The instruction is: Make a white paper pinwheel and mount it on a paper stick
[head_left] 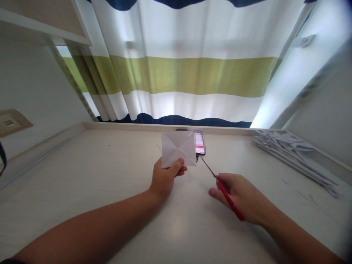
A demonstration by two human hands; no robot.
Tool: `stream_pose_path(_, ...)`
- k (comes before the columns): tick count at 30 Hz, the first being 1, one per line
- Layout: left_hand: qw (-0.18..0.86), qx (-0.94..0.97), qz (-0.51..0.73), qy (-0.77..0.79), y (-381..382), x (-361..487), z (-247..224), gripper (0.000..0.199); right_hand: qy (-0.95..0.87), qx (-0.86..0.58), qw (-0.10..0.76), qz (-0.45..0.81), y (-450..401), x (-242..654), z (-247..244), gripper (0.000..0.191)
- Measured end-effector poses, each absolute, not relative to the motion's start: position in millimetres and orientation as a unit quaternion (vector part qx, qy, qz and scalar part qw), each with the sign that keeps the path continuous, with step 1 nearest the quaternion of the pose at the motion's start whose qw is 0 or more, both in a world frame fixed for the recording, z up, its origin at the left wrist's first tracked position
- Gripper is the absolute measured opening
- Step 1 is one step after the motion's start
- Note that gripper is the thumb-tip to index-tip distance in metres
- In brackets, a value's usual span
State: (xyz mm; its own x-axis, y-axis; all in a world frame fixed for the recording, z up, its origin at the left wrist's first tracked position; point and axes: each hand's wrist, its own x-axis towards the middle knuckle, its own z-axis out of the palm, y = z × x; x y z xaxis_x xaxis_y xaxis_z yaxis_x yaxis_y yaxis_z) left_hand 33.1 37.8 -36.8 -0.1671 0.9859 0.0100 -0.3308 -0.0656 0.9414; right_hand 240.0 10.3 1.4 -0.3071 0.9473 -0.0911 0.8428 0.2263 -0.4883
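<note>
My left hand (167,175) pinches the lower edge of a white square of paper (176,145), thumb in front and fingers behind. Creases cross the paper diagonally and meet near its middle. In my right hand (239,196) is a pair of scissors (226,193) with red handles, its thin blades pointing up and left toward the paper's lower right corner. The blades look closed together and stand a little apart from the paper. Partly hidden behind the paper, a phone (200,142) with a lit, blurred-out screen leans at the back of the table.
A pile of white paper strips and folded pieces (294,156) lies at the right on the pale table (115,161). Thin paper scraps (302,195) are scattered in front of it. A raised ledge (132,127) runs along the back, below a striped curtain (192,75).
</note>
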Motion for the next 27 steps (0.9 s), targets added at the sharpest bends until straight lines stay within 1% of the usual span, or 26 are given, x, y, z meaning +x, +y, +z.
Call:
stream_pose_path(6, 0.525, 0.374, 0.63, 0.432, 37, 33, -35, 0.032, -0.77, -0.553, 0.094, 0.302, 16, 243, -6, 0.039)
stream_pose_path(14, 0.53, 0.364, 0.634, 0.43, 36, 35, -33, 0.033, -0.766, -0.556, 0.088, 0.31, 19, 245, -10, 0.041)
stream_pose_path(19, 0.53, 0.362, 0.632, 0.435, 35, 36, -33, 0.035, -0.762, -0.546, 0.099, 0.335, 19, 244, -9, 0.042)
stream_pose_path(27, 0.537, 0.372, 0.624, 0.428, 34, 36, -34, 0.032, -0.751, -0.533, 0.097, 0.379, 16, 245, -10, 0.044)
